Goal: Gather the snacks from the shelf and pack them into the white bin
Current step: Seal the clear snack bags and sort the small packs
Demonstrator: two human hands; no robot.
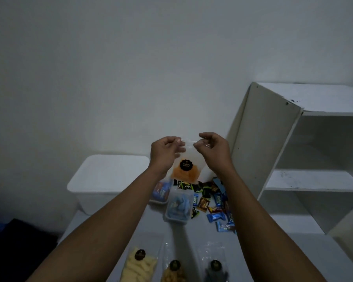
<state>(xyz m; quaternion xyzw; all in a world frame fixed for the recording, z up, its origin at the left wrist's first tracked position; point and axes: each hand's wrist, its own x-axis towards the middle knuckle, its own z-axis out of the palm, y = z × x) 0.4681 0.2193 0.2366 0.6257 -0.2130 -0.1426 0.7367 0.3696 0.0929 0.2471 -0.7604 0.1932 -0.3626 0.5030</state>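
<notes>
The pouch, clear with orange pieces settled in its lower part and a round black label on its front, hung upright in the air above the far end of the surface. Both hands held it by its top edge. The left hand pinched the upper left corner between thumb and curled fingers, and the right hand pinched the upper right corner the same way, so the plastic was stretched between them. Both forearms reached forward from the bottom of the view.

Just below the pouch lay a loose heap of wrapped candies in blue, black, green and brown, spread toward the right. Beside them on the left stood a clear tub with blue things inside, and a second tub with blue packets lay partly hidden behind the left wrist.

The white bin stood to the left of the pouch, at the far left corner of the surface; whether it was lidded could not be told. The white shelf stood to the right, close to the candies, its visible compartments bare.

At the near edge three more labelled pouches lay flat in a row: a yellow pouch of pale sticks on the left, a brown pouch in the middle and a grey pouch on the right. A plain pale wall filled the background.
</notes>
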